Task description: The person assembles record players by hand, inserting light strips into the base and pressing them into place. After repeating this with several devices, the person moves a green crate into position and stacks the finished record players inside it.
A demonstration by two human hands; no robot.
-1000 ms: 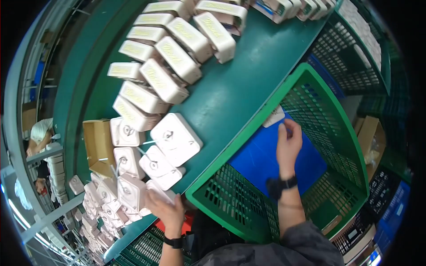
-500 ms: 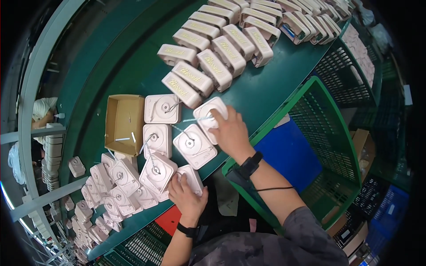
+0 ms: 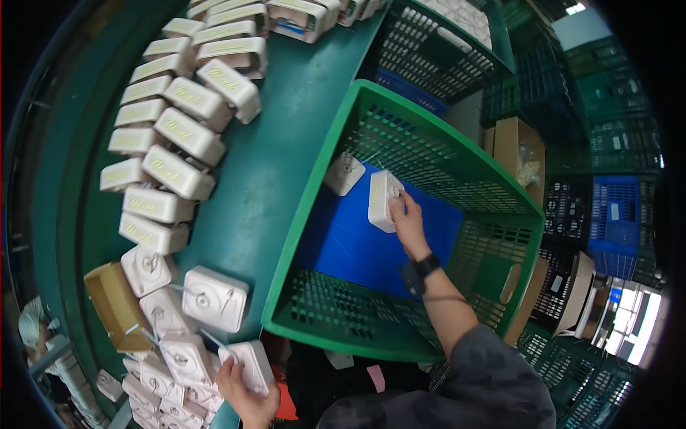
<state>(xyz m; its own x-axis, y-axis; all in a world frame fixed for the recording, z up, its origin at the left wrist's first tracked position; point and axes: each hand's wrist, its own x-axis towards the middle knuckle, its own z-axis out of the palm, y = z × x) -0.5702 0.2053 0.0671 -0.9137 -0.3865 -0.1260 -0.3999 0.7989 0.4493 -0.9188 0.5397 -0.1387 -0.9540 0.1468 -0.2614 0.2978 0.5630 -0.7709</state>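
Observation:
My right hand (image 3: 407, 223) is inside a green plastic crate (image 3: 284, 287), its fingers closed on a pale pink plastic case (image 3: 380, 201). That case is tilted on edge over the blue crate bottom (image 3: 336, 247). Another pale case (image 3: 346, 174), with a round centre and a short white strip, lies near the crate's far left wall. My left hand (image 3: 246, 393) grips a pale pink case (image 3: 253, 362) at the table's near edge, thumb and fingers at its sides. A similar case (image 3: 214, 299) lies just beyond it.
Rows of pale cases with yellow lettering (image 3: 187, 136) stand along the green table (image 3: 261, 168). A small open cardboard box (image 3: 114, 304) sits beside several more cases (image 3: 171, 386). Behind the crate is another crate filled with pale parts (image 3: 457, 21). Stacked crates (image 3: 614, 207) stand at the right.
The view has swung right. My right hand has carried a case from the table into the green crate. My left hand stays with a case at the table edge.

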